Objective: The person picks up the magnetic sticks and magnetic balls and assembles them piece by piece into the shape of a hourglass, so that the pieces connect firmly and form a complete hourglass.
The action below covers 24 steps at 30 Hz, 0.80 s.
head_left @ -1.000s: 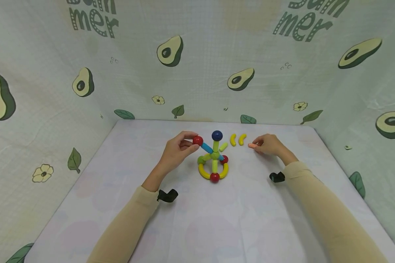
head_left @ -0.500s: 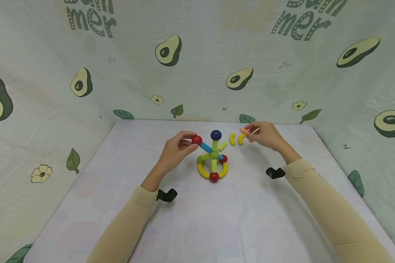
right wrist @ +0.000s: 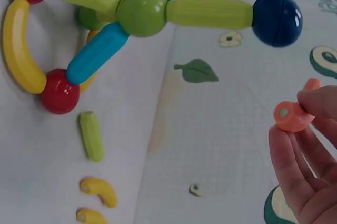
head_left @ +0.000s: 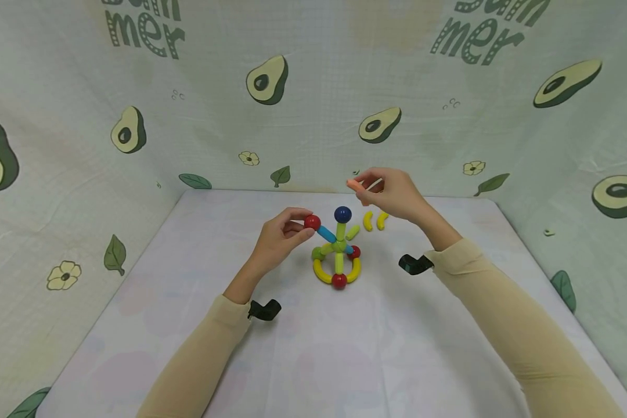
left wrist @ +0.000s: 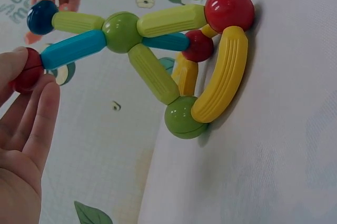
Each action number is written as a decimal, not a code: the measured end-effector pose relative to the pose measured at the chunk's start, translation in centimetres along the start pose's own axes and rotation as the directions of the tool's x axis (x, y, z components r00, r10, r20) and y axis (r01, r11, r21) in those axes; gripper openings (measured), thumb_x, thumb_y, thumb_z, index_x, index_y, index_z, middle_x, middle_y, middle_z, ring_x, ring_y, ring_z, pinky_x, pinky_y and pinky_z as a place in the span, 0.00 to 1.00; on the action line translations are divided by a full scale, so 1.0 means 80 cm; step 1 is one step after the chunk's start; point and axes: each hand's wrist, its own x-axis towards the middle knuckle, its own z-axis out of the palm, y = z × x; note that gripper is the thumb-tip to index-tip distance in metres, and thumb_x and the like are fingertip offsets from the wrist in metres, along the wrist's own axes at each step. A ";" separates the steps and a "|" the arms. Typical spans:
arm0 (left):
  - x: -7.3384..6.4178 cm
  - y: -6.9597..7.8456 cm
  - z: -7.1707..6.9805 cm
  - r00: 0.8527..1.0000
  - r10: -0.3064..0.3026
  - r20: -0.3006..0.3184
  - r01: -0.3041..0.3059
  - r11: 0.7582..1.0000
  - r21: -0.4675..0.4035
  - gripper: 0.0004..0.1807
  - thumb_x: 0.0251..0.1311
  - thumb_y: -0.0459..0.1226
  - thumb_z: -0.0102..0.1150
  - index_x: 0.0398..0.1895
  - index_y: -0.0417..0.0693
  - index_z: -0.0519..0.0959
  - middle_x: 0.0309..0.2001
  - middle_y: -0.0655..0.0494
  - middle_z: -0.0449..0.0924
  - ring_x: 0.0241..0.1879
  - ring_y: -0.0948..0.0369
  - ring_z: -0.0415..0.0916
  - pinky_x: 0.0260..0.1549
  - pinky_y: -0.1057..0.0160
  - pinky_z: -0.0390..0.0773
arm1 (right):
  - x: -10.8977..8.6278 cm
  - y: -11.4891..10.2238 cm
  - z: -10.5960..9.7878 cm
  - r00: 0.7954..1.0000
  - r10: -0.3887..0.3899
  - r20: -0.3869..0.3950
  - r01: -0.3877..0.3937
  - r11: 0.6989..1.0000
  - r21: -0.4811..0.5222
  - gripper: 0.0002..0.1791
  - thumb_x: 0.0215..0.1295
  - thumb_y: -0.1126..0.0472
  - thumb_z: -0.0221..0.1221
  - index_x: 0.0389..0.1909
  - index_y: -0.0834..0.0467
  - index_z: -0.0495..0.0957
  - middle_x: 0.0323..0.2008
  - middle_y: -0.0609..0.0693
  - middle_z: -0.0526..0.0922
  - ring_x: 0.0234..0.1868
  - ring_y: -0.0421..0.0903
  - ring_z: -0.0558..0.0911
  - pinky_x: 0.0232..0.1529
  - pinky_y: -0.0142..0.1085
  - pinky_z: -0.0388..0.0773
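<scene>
A toy built of magnetic rods and balls stands on the table, its light green hub ball raised above a yellow curved-rod base. My left hand pinches the red ball at the outer end of a slanting blue rod. At the top of an upright light green rod sits a dark blue ball. My right hand is raised behind and right of that ball, pinching an orange curved rod between thumb and fingers. The orange rod is apart from the toy.
A loose light green rod and two yellow curved rods lie behind and right of the toy. The table ends at a patterned cloth backdrop. Both wrists carry black cameras.
My right hand has lifted the orange curved rod off the table and carried it left, up toward the dark blue ball. The left hand keeps its hold on the red ball.
</scene>
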 end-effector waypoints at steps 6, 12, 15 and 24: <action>0.001 -0.003 0.001 1.000 -0.001 0.002 0.001 1.000 0.001 0.22 0.71 0.43 0.70 0.66 0.55 0.79 0.58 0.57 0.83 0.49 0.58 0.85 0.52 0.65 0.86 | 0.007 -0.025 0.008 0.999 -0.026 -0.025 0.027 0.998 0.056 0.20 0.72 0.45 0.68 0.57 0.52 0.85 0.45 0.48 0.87 0.41 0.45 0.89 0.42 0.40 0.87; 0.001 -0.003 0.001 1.000 0.000 -0.003 0.000 1.000 0.001 0.23 0.71 0.42 0.70 0.66 0.54 0.79 0.58 0.58 0.83 0.50 0.58 0.85 0.52 0.65 0.86 | 0.011 -0.035 0.019 0.998 -0.060 -0.027 0.063 0.993 0.104 0.19 0.72 0.48 0.69 0.57 0.52 0.85 0.45 0.49 0.88 0.42 0.47 0.90 0.43 0.41 0.87; 0.002 -0.002 0.001 1.000 -0.001 -0.005 0.001 1.000 0.006 0.22 0.71 0.42 0.69 0.66 0.55 0.79 0.58 0.58 0.83 0.51 0.59 0.85 0.52 0.66 0.86 | 0.011 -0.038 0.024 0.997 -0.070 -0.031 0.074 0.990 0.122 0.19 0.71 0.48 0.70 0.57 0.52 0.85 0.44 0.49 0.88 0.43 0.48 0.90 0.42 0.41 0.87; 0.002 -0.001 0.002 1.000 -0.014 -0.002 0.014 1.000 0.001 0.22 0.71 0.43 0.69 0.66 0.54 0.78 0.58 0.57 0.83 0.51 0.58 0.85 0.52 0.66 0.85 | 0.010 -0.036 0.029 0.995 -0.095 -0.004 0.095 0.991 0.093 0.19 0.69 0.54 0.73 0.57 0.52 0.85 0.48 0.49 0.87 0.44 0.49 0.88 0.43 0.43 0.88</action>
